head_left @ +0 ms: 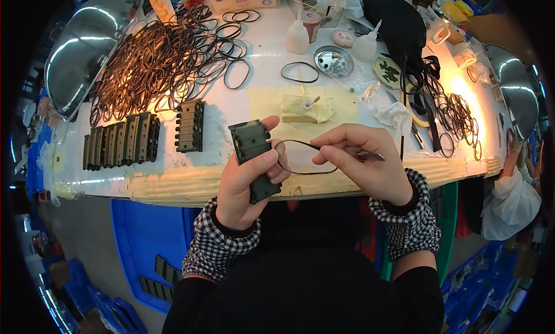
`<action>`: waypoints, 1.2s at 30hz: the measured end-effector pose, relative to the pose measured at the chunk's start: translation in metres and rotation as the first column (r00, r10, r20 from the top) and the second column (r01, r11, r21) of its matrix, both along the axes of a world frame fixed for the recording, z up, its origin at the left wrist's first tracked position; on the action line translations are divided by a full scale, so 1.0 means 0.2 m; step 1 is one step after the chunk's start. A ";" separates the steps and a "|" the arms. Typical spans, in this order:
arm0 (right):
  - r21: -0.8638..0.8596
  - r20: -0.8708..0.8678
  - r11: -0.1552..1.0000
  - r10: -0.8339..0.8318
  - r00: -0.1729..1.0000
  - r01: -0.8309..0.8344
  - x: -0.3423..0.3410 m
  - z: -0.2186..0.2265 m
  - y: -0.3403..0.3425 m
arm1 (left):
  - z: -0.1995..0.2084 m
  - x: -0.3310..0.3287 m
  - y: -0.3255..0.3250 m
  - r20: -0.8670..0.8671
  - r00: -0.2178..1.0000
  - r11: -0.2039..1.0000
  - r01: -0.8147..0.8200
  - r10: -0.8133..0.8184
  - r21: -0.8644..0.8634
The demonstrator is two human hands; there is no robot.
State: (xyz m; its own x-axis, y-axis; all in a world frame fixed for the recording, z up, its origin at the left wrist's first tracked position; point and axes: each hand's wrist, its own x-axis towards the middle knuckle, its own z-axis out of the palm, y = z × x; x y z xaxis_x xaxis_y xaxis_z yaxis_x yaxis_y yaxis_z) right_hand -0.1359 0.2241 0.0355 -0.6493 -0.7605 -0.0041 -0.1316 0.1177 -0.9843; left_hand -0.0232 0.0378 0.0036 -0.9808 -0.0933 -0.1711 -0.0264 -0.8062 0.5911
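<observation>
My left hand [245, 181] is closed round a dark green plastic chassis [250, 140], tilted upright, which looks like a toy tank hull. Between thumb and fingertips my right hand [363, 160] pinches a thin black ribbed rubber track loop [306, 172]. The loop's left end lies at my left fingertips beside the chassis; whether it is hooked on there I cannot tell. A slim metallic tool [370, 156] shows among my right fingers, mostly hidden. Similar chassis with small wheels along their edges stand in a row [121, 140] on the left, and a single one [189, 126] stands nearer.
A big heap of black loops [167, 50] covers the back left; a smaller heap [457, 117] lies right. A yellow taped block [306, 107], one loose loop [300, 72], a metal dish [334, 61] and squeeze bottles [297, 36] stand ahead. Lamp shades [89, 50] flank the table. Below is a blue bin [130, 235].
</observation>
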 end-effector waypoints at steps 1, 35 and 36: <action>-0.066 0.075 0.998 0.025 0.997 -0.020 0.00 -0.03 -0.01 | 0.00 0.00 0.00 -0.009 1.000 1.000 0.007 -0.007 0.019; -0.096 0.328 0.995 0.056 0.943 -0.026 0.02 -0.02 -0.03 | 0.01 0.07 0.02 -0.003 1.000 0.950 0.018 -0.020 -0.313; -0.111 0.317 0.994 0.057 0.947 -0.023 0.02 -0.01 -0.02 | 0.01 0.07 0.02 -0.008 1.000 0.938 0.018 -0.022 -0.345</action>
State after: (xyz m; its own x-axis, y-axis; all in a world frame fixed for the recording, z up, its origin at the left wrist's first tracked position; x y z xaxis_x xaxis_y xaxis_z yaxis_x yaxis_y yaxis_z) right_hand -0.1318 0.2191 0.0325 -0.5964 -0.7929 -0.1252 0.1885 0.0132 -0.9820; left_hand -0.0095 0.0415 0.0055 -0.9848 -0.1250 -0.1208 -0.0321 -0.5522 0.8331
